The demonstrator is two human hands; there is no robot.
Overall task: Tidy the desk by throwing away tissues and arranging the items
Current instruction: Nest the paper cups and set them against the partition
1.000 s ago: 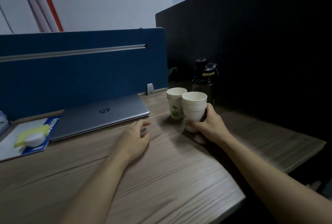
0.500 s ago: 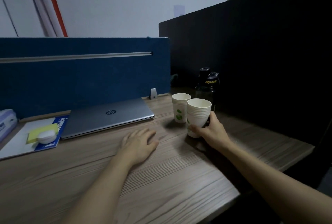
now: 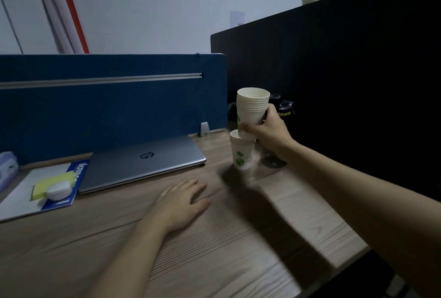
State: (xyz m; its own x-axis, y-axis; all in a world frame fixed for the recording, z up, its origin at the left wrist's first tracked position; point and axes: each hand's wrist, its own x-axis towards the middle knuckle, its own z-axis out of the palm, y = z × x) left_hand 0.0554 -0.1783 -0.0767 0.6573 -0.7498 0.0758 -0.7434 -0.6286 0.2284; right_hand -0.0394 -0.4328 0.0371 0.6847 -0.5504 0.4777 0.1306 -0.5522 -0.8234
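Since half a second ago, the right hand has lifted its stack of cups off the desk and now holds it directly above the second stack, the bases nearly entering its rim. That looks like nesting the two stacks into one, a tidying step. I see no tissues on the desk from here.

Nearest, the left hand lies flat and empty, palm down, fingers loosely spread. Left of it sits one notebook carrying a yellow sticky pad and one small white round thing. Behind is one closed laptop. Farther right stand the two cup stacks, then one dark bottle behind the wrist; its lower part is murky, so I can't tell whether it touches the cups.
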